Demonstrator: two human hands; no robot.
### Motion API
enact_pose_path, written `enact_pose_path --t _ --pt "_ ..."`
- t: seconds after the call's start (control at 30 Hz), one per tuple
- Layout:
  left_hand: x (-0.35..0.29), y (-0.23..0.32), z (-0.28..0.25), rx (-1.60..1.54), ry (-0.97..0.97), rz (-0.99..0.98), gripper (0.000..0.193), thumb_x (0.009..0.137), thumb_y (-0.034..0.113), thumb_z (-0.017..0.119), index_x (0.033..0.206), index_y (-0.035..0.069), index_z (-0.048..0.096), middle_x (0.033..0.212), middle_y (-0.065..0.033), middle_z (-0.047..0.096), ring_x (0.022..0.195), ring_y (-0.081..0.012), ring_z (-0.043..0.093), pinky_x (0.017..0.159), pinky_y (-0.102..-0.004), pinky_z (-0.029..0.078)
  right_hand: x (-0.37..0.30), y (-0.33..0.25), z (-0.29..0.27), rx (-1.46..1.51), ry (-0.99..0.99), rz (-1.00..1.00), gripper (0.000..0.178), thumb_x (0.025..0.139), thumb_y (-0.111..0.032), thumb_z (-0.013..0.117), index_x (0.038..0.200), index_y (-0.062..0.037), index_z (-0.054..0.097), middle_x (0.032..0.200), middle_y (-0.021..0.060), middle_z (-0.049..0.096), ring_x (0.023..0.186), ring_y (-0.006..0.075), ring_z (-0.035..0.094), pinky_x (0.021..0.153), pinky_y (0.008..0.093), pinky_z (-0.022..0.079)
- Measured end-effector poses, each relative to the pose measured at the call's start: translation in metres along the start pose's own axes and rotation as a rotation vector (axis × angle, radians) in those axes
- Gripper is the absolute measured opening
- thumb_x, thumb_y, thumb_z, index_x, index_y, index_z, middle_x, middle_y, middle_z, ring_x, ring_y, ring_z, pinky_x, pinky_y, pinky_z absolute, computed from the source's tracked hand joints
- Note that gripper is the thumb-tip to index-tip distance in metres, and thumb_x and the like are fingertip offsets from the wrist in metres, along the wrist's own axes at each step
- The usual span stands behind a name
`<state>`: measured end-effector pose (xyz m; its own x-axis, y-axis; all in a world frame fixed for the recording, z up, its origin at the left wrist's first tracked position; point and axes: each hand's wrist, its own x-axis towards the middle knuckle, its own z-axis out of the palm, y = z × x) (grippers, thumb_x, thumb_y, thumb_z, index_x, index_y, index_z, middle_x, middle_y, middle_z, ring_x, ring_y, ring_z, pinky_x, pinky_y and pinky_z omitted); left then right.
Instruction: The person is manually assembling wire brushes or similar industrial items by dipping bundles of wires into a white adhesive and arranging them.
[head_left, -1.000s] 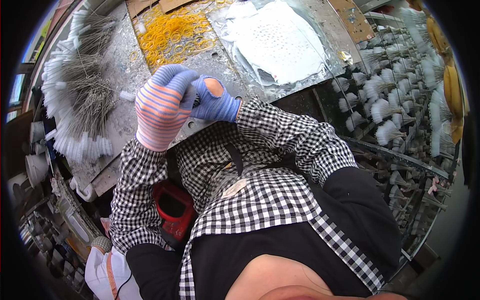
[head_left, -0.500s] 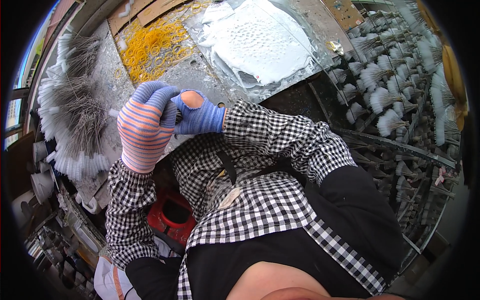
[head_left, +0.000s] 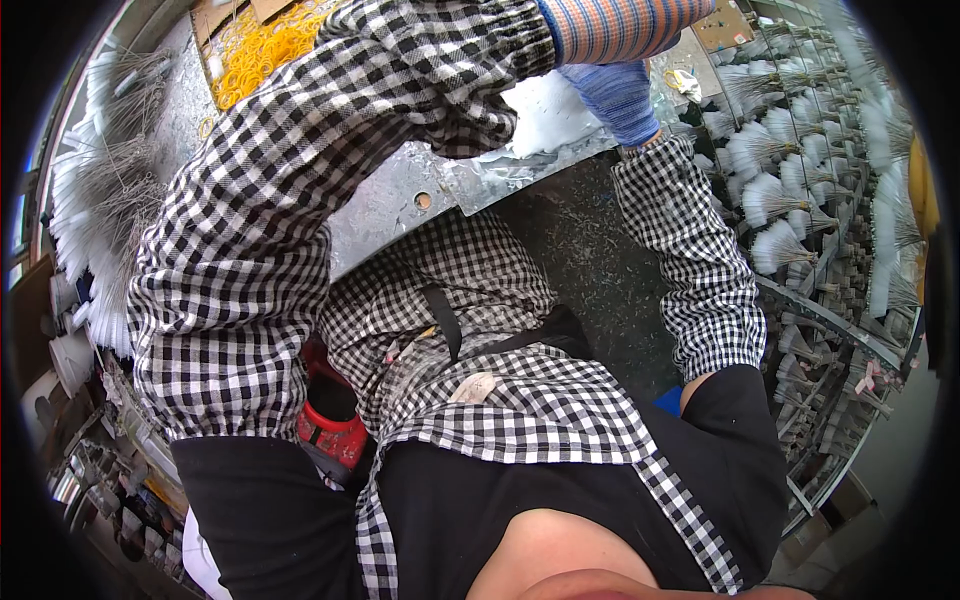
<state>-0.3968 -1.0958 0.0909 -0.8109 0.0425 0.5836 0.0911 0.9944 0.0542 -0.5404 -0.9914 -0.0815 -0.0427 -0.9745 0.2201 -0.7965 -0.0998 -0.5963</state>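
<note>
At the top edge, my left hand (head_left: 625, 28) in an orange-and-blue striped glove reaches across to the right. Its fingers look curled, partly cut off by the picture's edge; what they hold is hidden. Close below it is my right hand (head_left: 615, 102) in a blue knitted glove, its fingers hidden behind the left hand. Both hands are over the right side of a white, paste-like slab (head_left: 545, 115) on the worktable (head_left: 385, 210). My left sleeve covers much of that slab.
Yellow rubber rings (head_left: 262, 50) lie at the table's far left. White-bristled wire brushes (head_left: 95, 220) line the left edge. Racks on the right hold many more brushes (head_left: 775, 190). A red stool-like object (head_left: 335, 440) stands by my left side. Scraps litter the dark floor (head_left: 590, 240).
Both hands have moved from the table's near left side, up and right to the white slab. My left arm now stretches across the table, covering part of the rings and slab.
</note>
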Motion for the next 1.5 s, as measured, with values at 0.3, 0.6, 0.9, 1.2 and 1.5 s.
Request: enact_pose_path --t 0.3,0.6,0.9,1.2,1.5 --pt "-0.008 -0.001 -0.008 -0.05 -0.186 -0.056 0.008 0.076 0.007 0.063 0.079 0.003 0.069 0.072 -0.0165 0.066 0.068 -0.0322 0.068 0.061 -0.0408 0.054 0.015 -0.014 0.048 -0.135 0.579 0.196 0.067 0.083 -0.032 0.077 0.137 -0.0063 0.047 0.121 0.0157 0.061 0.111 0.0282 0.061 0.086 0.0386 0.05" --pt "0.02 0.021 -0.031 -0.497 -0.519 -0.674 0.003 0.078 0.007 0.065 0.079 0.006 0.068 0.07 -0.0136 0.064 0.064 -0.0283 0.064 0.059 -0.0379 0.052 0.012 -0.021 0.035 -0.162 0.559 0.287 0.044 0.08 -0.033 0.078 0.115 -0.0125 0.063 0.102 0.0105 0.067 0.097 0.0251 0.066 0.077 0.0392 0.052" --pt "0.005 0.006 -0.018 -0.444 -0.409 -0.495 0.005 0.082 0.009 0.062 0.081 0.005 0.066 0.066 -0.0109 0.062 0.065 -0.023 0.062 0.061 -0.0352 0.051 0.014 -0.024 0.043 -0.288 0.56 0.31 0.038 0.083 -0.035 0.074 0.113 -0.0132 0.064 0.097 0.009 0.068 0.091 0.0247 0.067 0.074 0.0386 0.053" --pt "-0.012 0.013 -0.011 -0.809 -0.087 -0.513 0.019 0.089 0.016 0.053 0.08 0.005 0.066 0.069 -0.0133 0.062 0.068 -0.0275 0.062 0.063 -0.0372 0.05 0.029 -0.041 0.063 -0.31 0.765 0.711 0.026 0.087 -0.018 0.067 0.112 -0.0096 0.064 0.095 0.0085 0.065 0.089 0.025 0.066 0.083 0.0358 0.05" --pt "-0.019 0.006 0.018 -0.175 0.028 -0.033 0.007 0.081 0.006 0.061 0.084 0.006 0.067 0.073 -0.0137 0.062 0.071 -0.0292 0.065 0.064 -0.0378 0.052 0.017 -0.037 0.055 -0.221 0.593 0.546 0.037 0.088 -0.026 0.067 0.12 -0.009 0.058 0.106 0.0088 0.061 0.098 0.0247 0.062 0.09 0.0376 0.047"
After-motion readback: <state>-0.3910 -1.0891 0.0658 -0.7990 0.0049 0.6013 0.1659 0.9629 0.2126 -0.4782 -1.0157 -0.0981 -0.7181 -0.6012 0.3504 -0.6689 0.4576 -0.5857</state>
